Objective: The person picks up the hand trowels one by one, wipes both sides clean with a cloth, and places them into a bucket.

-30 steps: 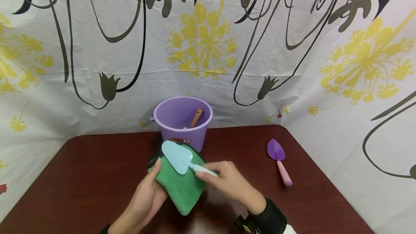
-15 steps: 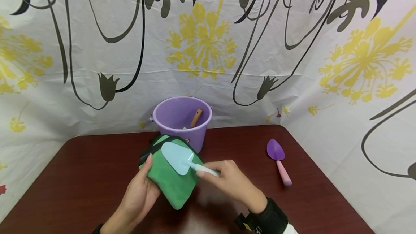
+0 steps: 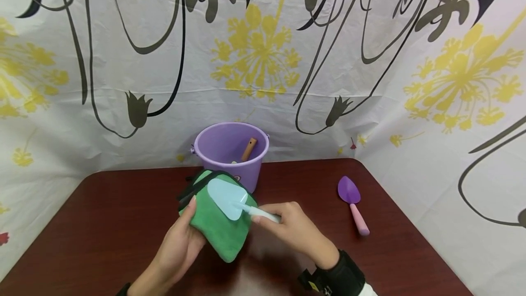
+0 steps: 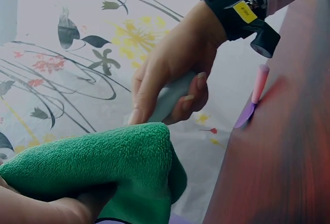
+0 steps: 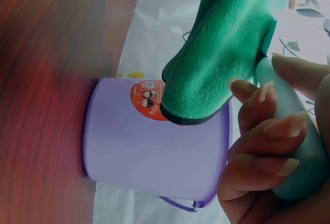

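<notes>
A folded green towel (image 3: 223, 236) with a dark edge is gripped by my left hand (image 3: 176, 245), thumb on top at its left side. My right hand (image 3: 293, 229) grips the pale handle of a light-blue toy trowel (image 3: 226, 195). Its heart-shaped blade lies over the towel's upper face in the head view. In the left wrist view the towel (image 4: 103, 157) hides the blade, and only the handle (image 4: 172, 95) shows in the right hand. In the right wrist view the fingers curl round the handle (image 5: 289, 110) beside the towel (image 5: 221, 53).
Just behind the towel stands a purple bucket (image 3: 230, 147) with a brown wooden handle (image 3: 248, 149) inside. A second toy trowel (image 3: 353, 204), purple with a pink handle, lies at the right of the dark red table (image 3: 123, 214). A patterned white cloth (image 3: 263, 58) hangs behind.
The towel and left hand have moved left, showing more of the towel's dark-edged upper part. The trowel has stayed nearly in place, with a slight shift right in the last half second.
</notes>
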The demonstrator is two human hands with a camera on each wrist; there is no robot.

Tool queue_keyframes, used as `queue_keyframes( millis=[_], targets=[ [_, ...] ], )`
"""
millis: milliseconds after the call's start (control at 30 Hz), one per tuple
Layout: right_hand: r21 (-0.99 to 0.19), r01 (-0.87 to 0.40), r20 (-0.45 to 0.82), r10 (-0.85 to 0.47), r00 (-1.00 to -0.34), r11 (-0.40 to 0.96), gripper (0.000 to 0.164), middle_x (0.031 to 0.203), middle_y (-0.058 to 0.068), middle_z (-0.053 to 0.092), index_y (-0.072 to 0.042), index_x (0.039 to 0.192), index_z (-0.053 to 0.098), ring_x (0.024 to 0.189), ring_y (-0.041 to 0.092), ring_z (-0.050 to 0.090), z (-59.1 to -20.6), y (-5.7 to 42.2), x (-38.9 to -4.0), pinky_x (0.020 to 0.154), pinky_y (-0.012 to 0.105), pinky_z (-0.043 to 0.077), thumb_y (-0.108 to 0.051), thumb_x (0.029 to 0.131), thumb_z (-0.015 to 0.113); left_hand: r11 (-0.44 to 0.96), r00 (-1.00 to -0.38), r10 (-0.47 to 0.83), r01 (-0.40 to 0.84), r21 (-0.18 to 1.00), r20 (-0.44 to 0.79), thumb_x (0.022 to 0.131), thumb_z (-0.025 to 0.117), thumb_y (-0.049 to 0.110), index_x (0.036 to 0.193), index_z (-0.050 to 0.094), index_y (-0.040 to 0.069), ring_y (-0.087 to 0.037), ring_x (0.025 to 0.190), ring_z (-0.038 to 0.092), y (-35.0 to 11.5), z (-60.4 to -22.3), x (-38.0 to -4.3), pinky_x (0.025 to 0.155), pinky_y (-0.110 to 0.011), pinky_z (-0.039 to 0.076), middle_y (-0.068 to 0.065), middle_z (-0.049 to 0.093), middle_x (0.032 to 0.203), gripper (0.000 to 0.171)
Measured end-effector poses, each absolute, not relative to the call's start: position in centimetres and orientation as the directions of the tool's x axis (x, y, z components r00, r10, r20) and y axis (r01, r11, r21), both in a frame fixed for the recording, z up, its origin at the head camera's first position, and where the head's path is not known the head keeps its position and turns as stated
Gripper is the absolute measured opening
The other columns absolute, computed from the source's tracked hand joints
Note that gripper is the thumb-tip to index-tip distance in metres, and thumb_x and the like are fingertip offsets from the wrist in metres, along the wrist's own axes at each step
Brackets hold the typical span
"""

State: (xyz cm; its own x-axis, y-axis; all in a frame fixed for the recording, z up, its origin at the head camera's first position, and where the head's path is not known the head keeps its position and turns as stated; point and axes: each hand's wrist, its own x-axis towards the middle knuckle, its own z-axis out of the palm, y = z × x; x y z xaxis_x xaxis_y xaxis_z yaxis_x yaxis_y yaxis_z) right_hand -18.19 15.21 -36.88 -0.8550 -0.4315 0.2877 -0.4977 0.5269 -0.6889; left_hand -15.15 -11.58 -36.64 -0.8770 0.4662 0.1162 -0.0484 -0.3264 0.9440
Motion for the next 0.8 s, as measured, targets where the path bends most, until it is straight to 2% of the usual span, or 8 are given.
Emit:
queue_keyframes(
  millis=[300,800],
  targets=[
    [-0.703,-0.483,0.295,-0.404,-0.866,0.521,0.019,0.081,-0.016,0.067,-0.03,0.102,0.077,0.069,0.002,0.057,-36.9,15.1,-18.1,0.061,0.02,0.052,-0.046,0.096,0.068,-0.285,-0.892,0.446,-0.061,0.957,0.075,0.11,0.014,0.053,0.162,0.008,0.023,0.01,0.137,0.039,-10.5,-36.5,-14.6,0.107,-0.017,0.043,-0.006,0.017,0.164,0.061],
    [-0.699,-0.479,0.302,-0.388,-0.871,0.531,0.016,0.076,-0.016,0.063,-0.031,0.096,0.075,0.065,0.0,0.054,-36.8,14.9,-18.1,0.058,0.019,0.05,-0.046,0.096,0.067,-0.255,-0.891,0.453,-0.091,0.963,0.036,0.109,0.016,0.054,0.162,0.011,0.022,0.005,0.137,0.041,-9.9,-36.8,-14.6,0.113,-0.029,0.04,-0.008,0.02,0.165,0.062]
  ],
)
